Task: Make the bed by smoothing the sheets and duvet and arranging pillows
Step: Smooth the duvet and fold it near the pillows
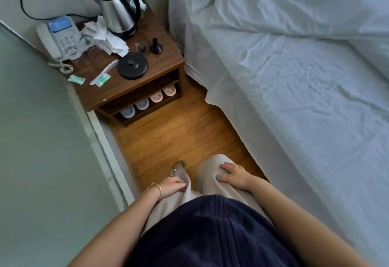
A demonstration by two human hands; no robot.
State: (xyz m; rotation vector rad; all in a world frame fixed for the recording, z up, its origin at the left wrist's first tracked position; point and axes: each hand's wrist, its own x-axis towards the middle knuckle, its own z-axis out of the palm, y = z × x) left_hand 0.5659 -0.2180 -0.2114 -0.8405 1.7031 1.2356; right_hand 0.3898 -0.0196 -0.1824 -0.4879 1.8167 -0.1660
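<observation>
The bed fills the right side, covered by a wrinkled white sheet [305,89] that hangs down its near side. A white pillow [294,3] lies at the head of the bed, top right. I stand in the narrow gap beside the bed. My left hand [171,187] rests on my left thigh, fingers curled against the beige trouser fabric. My right hand [233,175] lies flat on my right thigh with fingers spread. Neither hand touches the bedding.
A wooden nightstand [164,60] stands at the bed's head with a steel kettle [117,11], its black base [132,67], a white phone [59,39], crumpled papers and small packets. Slippers [147,100] sit on its shelf. A wall [42,140] closes the left; wooden floor [179,132] lies between.
</observation>
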